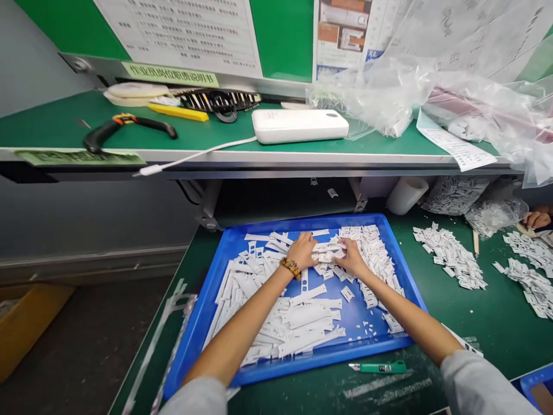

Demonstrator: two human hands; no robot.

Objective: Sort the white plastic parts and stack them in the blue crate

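My left hand (303,252), with a beaded bracelet at the wrist, and my right hand (352,259) are over the far part of a blue tray (410,282). Between them they hold white plastic pieces (327,249), gripped at either end with the fingers closed; how many pieces is unclear. Long flat white strips (302,317) fill the tray's left and front. Small white plastic parts (375,251) are heaped along its right side. One small part (347,294) lies apart on the blue floor, near some tiny white scraps.
A green utility knife (380,367) lies before the tray. More small parts (451,256) are piled at the right, where another person's hand (538,219) shows. The shelf above holds pliers (125,127), a white power bank with a cable (300,125) and plastic bags (380,95).
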